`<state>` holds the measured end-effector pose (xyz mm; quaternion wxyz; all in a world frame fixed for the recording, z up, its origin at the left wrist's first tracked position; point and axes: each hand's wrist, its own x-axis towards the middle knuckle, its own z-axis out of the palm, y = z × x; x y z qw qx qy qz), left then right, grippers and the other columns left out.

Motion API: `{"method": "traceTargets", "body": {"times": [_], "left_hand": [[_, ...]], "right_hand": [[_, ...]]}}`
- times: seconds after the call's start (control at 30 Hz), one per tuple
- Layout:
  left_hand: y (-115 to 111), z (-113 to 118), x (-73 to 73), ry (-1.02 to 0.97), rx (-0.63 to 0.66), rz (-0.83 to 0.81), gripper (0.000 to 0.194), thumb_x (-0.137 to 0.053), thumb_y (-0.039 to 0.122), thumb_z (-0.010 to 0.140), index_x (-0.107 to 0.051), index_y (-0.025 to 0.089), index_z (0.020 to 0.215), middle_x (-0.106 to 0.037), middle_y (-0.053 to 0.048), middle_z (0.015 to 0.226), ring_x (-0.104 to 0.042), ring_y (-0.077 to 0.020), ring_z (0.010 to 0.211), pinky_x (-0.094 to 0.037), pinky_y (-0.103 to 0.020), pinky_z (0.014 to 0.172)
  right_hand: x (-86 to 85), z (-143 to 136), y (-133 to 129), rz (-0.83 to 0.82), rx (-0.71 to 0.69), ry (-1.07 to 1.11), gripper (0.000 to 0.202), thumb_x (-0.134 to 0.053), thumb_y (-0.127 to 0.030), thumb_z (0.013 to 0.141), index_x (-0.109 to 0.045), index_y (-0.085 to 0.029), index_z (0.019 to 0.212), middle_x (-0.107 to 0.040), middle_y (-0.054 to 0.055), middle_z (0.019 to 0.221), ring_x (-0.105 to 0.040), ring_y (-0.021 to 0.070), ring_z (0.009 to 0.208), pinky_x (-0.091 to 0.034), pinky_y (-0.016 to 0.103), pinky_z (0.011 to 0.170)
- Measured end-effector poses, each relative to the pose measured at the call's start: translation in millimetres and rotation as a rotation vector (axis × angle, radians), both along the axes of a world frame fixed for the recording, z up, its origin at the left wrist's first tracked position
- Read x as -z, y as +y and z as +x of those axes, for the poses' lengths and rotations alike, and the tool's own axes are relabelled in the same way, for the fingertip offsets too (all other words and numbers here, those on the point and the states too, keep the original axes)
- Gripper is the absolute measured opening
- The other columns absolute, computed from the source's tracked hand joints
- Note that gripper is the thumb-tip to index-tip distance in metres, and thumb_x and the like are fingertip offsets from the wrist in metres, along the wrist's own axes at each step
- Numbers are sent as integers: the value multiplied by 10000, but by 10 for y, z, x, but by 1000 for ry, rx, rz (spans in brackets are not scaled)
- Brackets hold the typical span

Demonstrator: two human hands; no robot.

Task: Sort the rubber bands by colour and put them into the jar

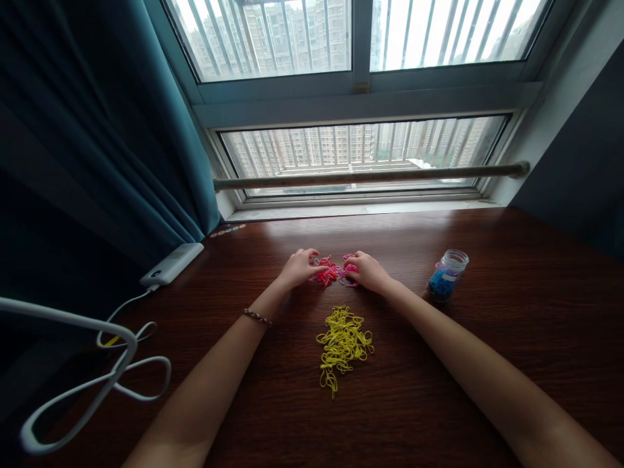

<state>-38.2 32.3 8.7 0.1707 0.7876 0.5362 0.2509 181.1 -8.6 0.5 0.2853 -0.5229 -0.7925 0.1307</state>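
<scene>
A small heap of red rubber bands [325, 273] lies on the brown table in front of me. My left hand [297, 268] is at its left side, thumb and forefinger apart, with the thumb touching the edge of the heap. Right beside it are pink rubber bands [350, 268]. The fingers of my right hand [369, 270] curl onto these and partly cover them. Nearer to me, between my forearms, yellow rubber bands [343, 341] are spread in a loose pile.
To the right, a clear open jar [447, 276] holds blue rubber bands. A white power strip [172, 265] with a cable [121, 374] lies at the left, by the blue curtain [146, 130]. Behind the table are a window and a metal rail [370, 176].
</scene>
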Motion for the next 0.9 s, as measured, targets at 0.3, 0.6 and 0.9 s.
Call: {"method": "traceTargets", "body": {"times": [0.3, 0.6, 0.9], "left_hand": [[-103, 130, -3, -126, 132, -124, 247, -672, 362, 593, -682, 161, 738, -668, -43, 660, -599, -169, 594, -445, -234, 516], [-186, 226, -153, -338, 68, 23, 181, -607, 295, 690, -661, 146, 776, -682, -59, 744, -631, -167, 649, -492, -255, 601], [-204, 243, -184, -426, 82, 88, 184, -561, 260, 729, -659, 141, 830, -686, -61, 814, -631, -173, 730, -499, -280, 699]], "right_hand": [[-198, 200, 130, 66, 69, 236, 153, -569, -127, 719, -692, -187, 788, -679, 24, 790, -612, 139, 735, -463, 235, 682], [-377, 235, 81, 7, 34, 482, 179, -564, -98, 674, -703, -173, 760, -694, 24, 696, -639, 153, 636, -496, 238, 571], [-418, 207, 29, 48, -18, 456, 219, -533, -62, 699, -701, -188, 761, -703, 16, 765, -655, 162, 733, -519, 270, 684]]}}
